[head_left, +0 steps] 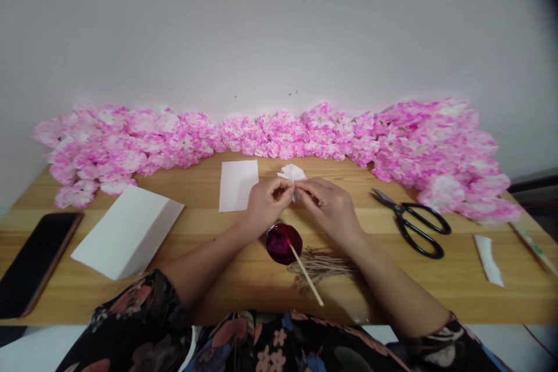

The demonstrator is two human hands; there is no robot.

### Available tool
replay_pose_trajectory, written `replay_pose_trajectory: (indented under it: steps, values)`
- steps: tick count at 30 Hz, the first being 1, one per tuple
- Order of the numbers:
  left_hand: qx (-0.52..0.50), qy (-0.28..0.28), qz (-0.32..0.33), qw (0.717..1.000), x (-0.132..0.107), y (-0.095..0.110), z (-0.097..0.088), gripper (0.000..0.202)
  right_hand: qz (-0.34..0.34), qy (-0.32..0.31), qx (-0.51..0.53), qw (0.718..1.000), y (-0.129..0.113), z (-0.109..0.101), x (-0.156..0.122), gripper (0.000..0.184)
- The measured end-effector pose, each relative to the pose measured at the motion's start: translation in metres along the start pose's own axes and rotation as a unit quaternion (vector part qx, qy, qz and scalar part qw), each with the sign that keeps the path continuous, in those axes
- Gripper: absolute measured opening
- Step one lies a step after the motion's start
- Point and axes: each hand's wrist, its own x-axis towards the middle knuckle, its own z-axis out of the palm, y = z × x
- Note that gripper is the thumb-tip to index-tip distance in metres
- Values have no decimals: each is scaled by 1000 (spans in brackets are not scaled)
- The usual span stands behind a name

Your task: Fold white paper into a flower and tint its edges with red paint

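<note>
Between my two hands is a small white paper flower [292, 172], its gathered base pinched at the fingertips. My left hand [267, 203] closes thumb and finger on it from the left. My right hand [330, 204] pinches the same base from the right. Just below my hands stands a small bowl of dark pink liquid [279, 244], with a thin wooden stick [307, 276] leaning out of it. Beside the bowl lies a bundle of thin brown strings [326, 264], partly hidden by my right forearm. A white paper sheet [233, 186] lies left of the flower.
Pink-and-white paper flowers [279, 133] are heaped along the wall. Black-handled scissors [412, 221] lie at right, near a folded white strip [489, 260] and a thin brush-like stick [534, 249]. At left are a stack of white paper [126, 232] and a phone [37, 264].
</note>
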Motion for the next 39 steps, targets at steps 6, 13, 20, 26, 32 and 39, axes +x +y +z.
replay_pose_trajectory:
  steps: [6, 13, 20, 26, 32, 39]
  values:
    - [21, 2, -9, 1000, 0, 3, -1, 11, 56, -2, 26, 998, 3, -4, 2, 19]
    - [28, -3, -7, 1000, 1, 3, -1, 11, 38, -18, -12, 999, 2, -6, 2, 17]
    - [25, -7, 4, 1000, 0, 0, 0, 11, 17, -17, -37, 999, 3, -5, 1, 19]
    - [21, -3, 6, 1000, 0, -2, 0, 13, -12, -9, -51, 999, 1, -3, 0, 19]
    - [30, -3, -4, 1000, 1, 1, 1, 10, -2, 1, -59, 998, 0, -1, -1, 18]
    - [31, -2, 0, 1000, 0, 2, 1, 10, 18, 3, -44, 999, -1, -1, -1, 16]
